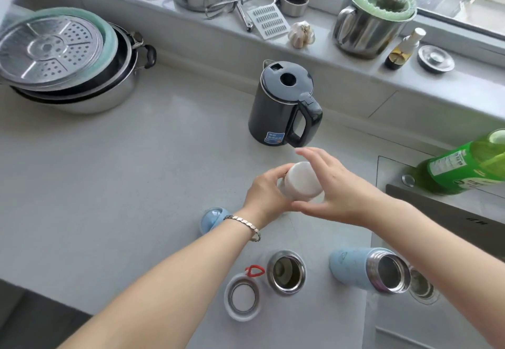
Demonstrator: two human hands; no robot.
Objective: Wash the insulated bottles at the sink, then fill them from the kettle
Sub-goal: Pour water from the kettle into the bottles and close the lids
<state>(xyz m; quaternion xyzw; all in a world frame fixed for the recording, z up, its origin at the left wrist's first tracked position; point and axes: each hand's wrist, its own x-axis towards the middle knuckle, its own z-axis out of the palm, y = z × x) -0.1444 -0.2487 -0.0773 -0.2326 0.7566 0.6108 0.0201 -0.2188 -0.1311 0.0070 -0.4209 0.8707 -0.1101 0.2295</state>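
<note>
Surface: grey stone table [136, 171] below a window ledge; the sink [451, 220] lies to the right of the fingers.
Held item: white insulated bottle [302, 182] with a rounded white cap, between both hands. Whether its base touches the table is hidden by the hands.
Left hand [266, 193]: fingers [276, 174] curled round the bottle body from the left, bracing it.
Right hand [336, 193]: arched over the cap, thumb on the near side, fingers [308, 154] on the far side and slightly spread. This reads as a twisting hold on the cap.
Handling: judged rigid and non-deforming. The smooth coated shell is probably slippery when wet. Probably light while empty, markedly heavier once filled.
Hold points: take the body at mid-height with one hand and the cap by its side wall with the other. Avoid gripping the domed top, where fingers would slide.
Other bottles: nearer the person than the fingers stand a steel-mouthed open bottle [287, 272] and a pale blue insulated bottle [352, 269], both uncapped.
Loose caps: white ring lid with a red loop [243, 298] beside the steel-mouthed open bottle; blue domed cap [211, 219] under the left wrist.
Kettle: black electric kettle [281, 108] just beyond the fingers, lid closed, handle turned toward the right hand.
</note>
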